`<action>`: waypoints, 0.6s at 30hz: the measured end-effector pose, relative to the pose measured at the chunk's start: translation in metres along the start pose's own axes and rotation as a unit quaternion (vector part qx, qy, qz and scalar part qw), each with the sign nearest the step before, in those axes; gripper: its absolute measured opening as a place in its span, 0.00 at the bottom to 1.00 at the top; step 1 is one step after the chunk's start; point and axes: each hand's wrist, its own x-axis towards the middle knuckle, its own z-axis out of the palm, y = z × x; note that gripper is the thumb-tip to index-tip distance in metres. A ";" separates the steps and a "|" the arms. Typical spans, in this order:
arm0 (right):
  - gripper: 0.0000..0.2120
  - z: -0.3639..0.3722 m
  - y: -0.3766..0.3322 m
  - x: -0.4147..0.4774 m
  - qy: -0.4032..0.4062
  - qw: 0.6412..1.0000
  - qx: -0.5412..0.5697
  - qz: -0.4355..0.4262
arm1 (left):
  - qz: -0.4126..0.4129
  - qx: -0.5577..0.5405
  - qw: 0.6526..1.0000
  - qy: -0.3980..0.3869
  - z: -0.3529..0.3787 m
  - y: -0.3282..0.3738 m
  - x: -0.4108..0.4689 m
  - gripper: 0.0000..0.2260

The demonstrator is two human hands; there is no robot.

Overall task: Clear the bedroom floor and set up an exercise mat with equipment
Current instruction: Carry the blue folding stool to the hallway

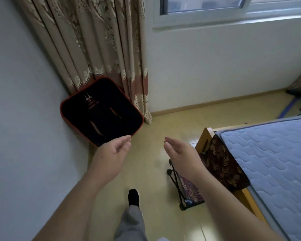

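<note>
We see two hands, both bare and holding nothing. The left hand and the right hand face each other palm to palm, well apart. The fingers of each lie straight and close together, with each thumb a little apart from them.

Just beyond the left fingers one black pad with red edging leans against the wall in the corner. It may be a folded exercise mat, though the dim light leaves us unsure. No finger touches it. One patterned curtain hangs above it, its hem behind the pad's upper edge.

Beneath the right wrist, nearer us than the right fingers, one folding stool with black legs lies on the yellow floor. To the right of those fingers stands one bed with a blue mattress, and one dark leaf-patterned cloth hangs at its corner. Below and between the hands we count one foot in black on the floor.
</note>
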 end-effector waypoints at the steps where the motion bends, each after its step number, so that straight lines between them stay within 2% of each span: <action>1: 0.23 -0.001 0.001 0.024 0.013 1.000 0.002 0.008 | 0.006 0.001 1.000 -0.012 -0.002 -0.001 0.029 0.16; 10: 0.22 -0.035 -0.012 0.184 0.138 0.983 0.014 0.124 | 0.072 0.041 0.983 -0.161 0.002 0.044 0.274 0.15; 15: 0.21 -0.065 0.002 0.231 0.218 0.955 0.028 0.197 | 0.121 0.033 0.955 -0.269 0.037 0.087 0.366 0.15; 18: 0.21 -0.087 0.027 0.271 0.258 0.938 0.038 0.229 | 0.156 0.063 0.930 -0.326 0.071 0.108 0.424 0.15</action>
